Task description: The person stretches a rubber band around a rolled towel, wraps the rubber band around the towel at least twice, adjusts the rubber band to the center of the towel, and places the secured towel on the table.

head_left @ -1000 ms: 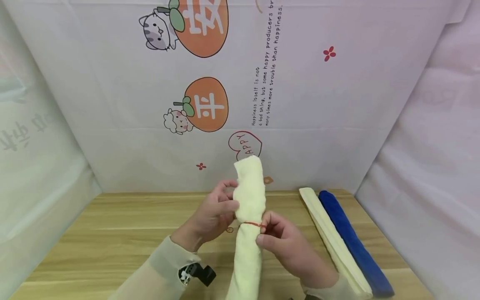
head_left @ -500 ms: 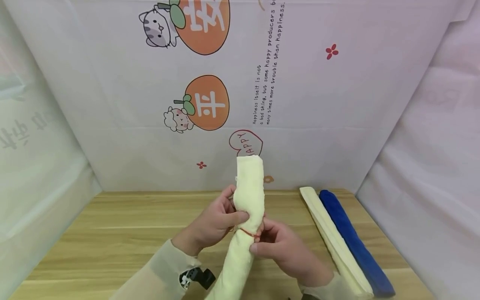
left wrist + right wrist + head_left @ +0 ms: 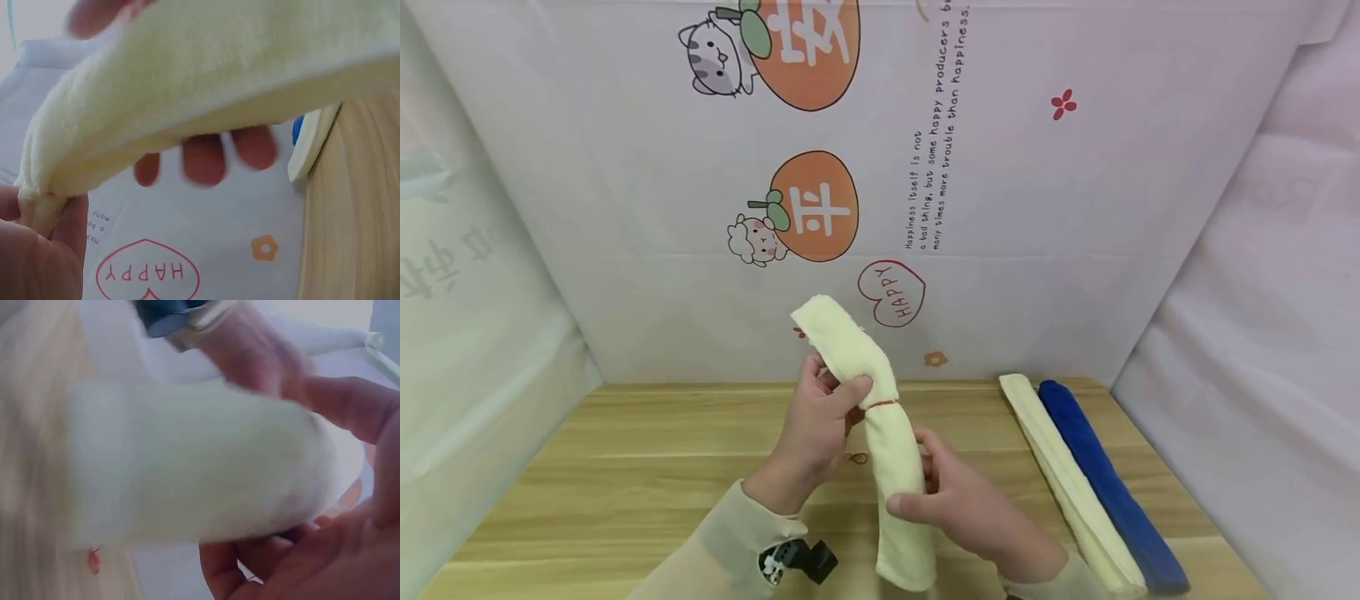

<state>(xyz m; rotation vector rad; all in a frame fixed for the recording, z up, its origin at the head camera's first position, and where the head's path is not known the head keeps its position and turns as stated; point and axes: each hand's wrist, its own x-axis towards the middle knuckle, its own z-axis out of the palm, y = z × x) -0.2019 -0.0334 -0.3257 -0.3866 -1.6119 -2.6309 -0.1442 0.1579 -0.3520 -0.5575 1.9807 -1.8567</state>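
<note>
A rolled cream towel [image 3: 895, 450] hangs slantwise over the table in the head view, its top leaning left and its lower end towards me. Around its upper part a thin red band [image 3: 882, 404] cinches the cloth. My left hand [image 3: 811, 429] grips the roll just above that band, thumb across the front. Lower down, my right hand [image 3: 962, 496] holds the roll from the right, thumb in front and fingers behind. The towel [image 3: 219, 69] fills much of the left wrist view, and its blurred end [image 3: 156, 462] shows in the right wrist view.
To the right, another long cream towel [image 3: 1071, 479] and a blue towel [image 3: 1108, 483] lie side by side on the wooden table [image 3: 647, 467]. A small red loop [image 3: 856, 457] lies behind the roll. A printed white cloth [image 3: 1000, 208] rises at the back.
The roll's top has swung left and its lower end right, into view. My right hand has left the red band and moved down the towel; my left hand has shifted slightly left.
</note>
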